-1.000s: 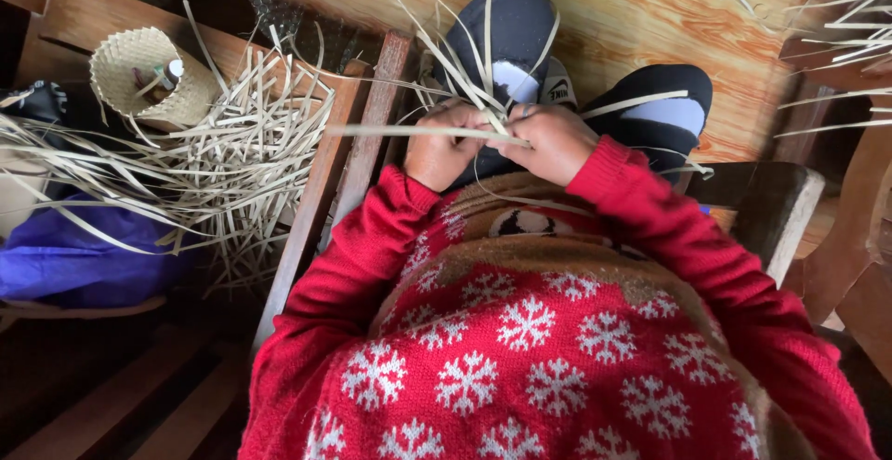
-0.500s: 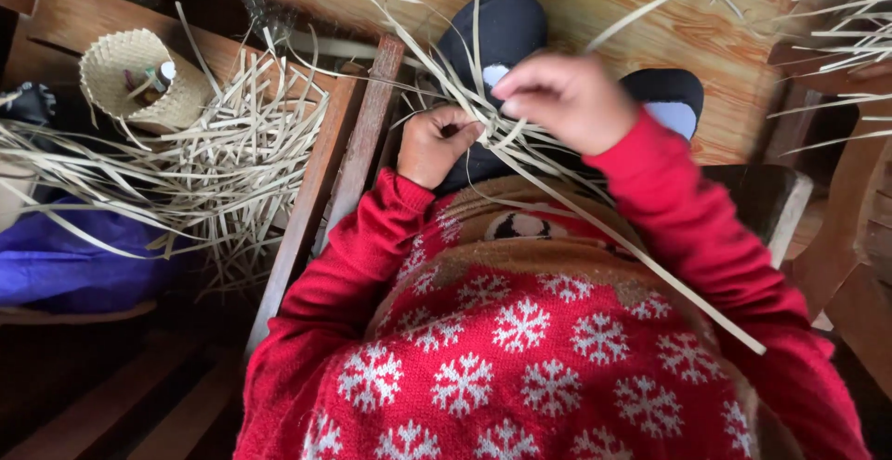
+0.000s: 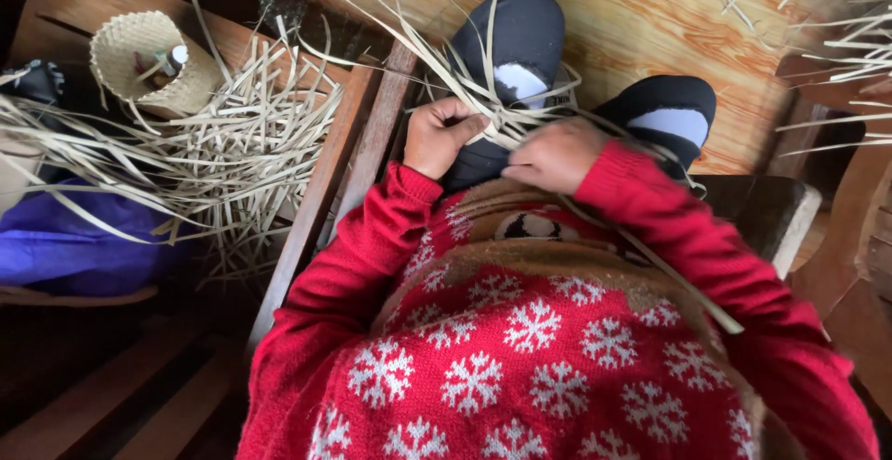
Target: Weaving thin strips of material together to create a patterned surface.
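Pale flat weaving strips (image 3: 502, 116) cross in a small woven start over my lap, their loose ends fanning up past my dark shoes. My left hand (image 3: 440, 135) is closed on the strips at the left side of the weave. My right hand (image 3: 556, 155) pinches a strip just to the right, fingers curled low against my lap. One long strip (image 3: 669, 274) trails down across my red sleeve. Both hands nearly touch.
A heap of loose strips (image 3: 232, 158) lies on the wooden bench (image 3: 358, 144) to my left. A small woven basket (image 3: 149, 60) with small items inside stands behind it. A purple cloth (image 3: 74, 246) is at far left. More strips (image 3: 836, 14) lie at top right.
My right hand had lifted up, pulling a strip; it has come back down beside my left hand at the weave. The left hand stayed put.
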